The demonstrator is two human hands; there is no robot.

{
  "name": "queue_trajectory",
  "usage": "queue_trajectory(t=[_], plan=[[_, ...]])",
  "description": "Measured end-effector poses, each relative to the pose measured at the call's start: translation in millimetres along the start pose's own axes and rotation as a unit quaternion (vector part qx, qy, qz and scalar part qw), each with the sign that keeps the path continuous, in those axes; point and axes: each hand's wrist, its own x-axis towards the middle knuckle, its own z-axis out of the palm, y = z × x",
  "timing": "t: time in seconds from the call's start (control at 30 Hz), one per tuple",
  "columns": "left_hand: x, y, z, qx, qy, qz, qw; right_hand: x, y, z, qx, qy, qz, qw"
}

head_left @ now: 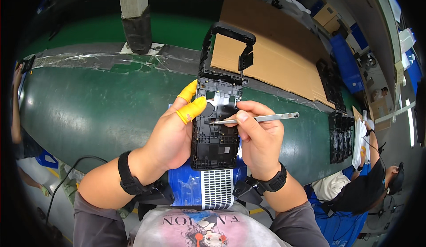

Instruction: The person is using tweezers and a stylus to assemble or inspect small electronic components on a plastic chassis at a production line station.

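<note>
My left hand [166,134], with yellow finger cots on the thumb and a finger, grips the left edge of a long black plastic housing [215,154]. The housing has ribs and slots inside, and an open frame at its far end. My right hand [262,145] is closed on silver metal tweezers [277,117]. Their tips point left, over the middle of the housing; whether they touch it or pinch anything, I cannot tell. At the lap, below the housing, lies a white strip with a grid of dark marks [216,189] on blue material [184,189].
A cardboard sheet [275,69] leans beyond the green worktop [111,109]. Stacked black housings [341,136] stand at the right, near another person [359,185]. A grey post [135,25] rises at the far side. A second person's arm [17,100] shows at far left.
</note>
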Motion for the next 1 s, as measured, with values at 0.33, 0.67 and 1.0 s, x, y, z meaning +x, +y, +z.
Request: queue_trajectory(t=[0.33,0.67,1.0], plan=[[-0.8,0.8,0.6,-0.006,-0.003,-0.002,1.0,0.8,2.0,0.5,0.009,-0.007,-0.007,1.0],[-0.5,-1.6,-0.6,0.0,0.0,0.008,1.0,0.1,4.9,0.3,-0.006,-0.004,-0.016,1.0],[7.3,-0.7,-8.8,0.077,-0.011,0.025,0.997,4.7,-13.0,-28.2,0.126,0.078,-0.034,0.988]])
